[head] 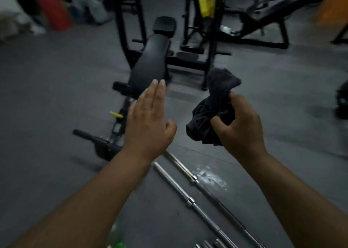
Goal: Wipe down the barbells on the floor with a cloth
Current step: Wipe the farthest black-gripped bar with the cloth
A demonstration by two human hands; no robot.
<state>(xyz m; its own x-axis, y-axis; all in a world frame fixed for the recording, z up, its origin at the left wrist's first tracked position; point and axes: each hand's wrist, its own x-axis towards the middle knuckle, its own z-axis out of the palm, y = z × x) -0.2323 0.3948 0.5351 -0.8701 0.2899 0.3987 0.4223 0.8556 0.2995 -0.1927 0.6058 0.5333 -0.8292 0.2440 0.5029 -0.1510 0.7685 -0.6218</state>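
- The left hand (pixel 148 119) is up in the air, just to the 9 o'clock side of the middle. It is flat and open, the fingers are straight and close together, and it holds nothing.
- The right hand (pixel 239 123) is up in the air too, just to the 3 o'clock side of the middle. Its fingers are curled tight around a dark cloth (pixel 212 112).
- The cloth is all bunched up. One loose end sticks up toward 12 o'clock, above the fingers.
- The two hands are near each other but do not touch.
- Two shiny barbells lie on the grey floor (pixel 56 97) below the hands, from 6 o'clock down toward 5 o'clock. The near barbell (pixel 177 188) and the far barbell (pixel 194 179) lie side by side, close together.
- The cloth is not touching either barbell.
- A pale smudgy patch (pixel 211 178) is on the floor just beside the far barbell, on its 3 o'clock side.
- More shiny bar ends (pixel 207 245) poke in at the bottom edge, at 6 o'clock.
- A black padded gym seat (pixel 150 63) stands at 12 o'clock, behind the left hand.
- A black metal frame (pixel 211 40) stands behind the seat, with a yellow part (pixel 206 8) high up at 12 o'clock.
- A red thing (pixel 54 12) is far off at 10 o'clock. It is too blurry to tell what it is.
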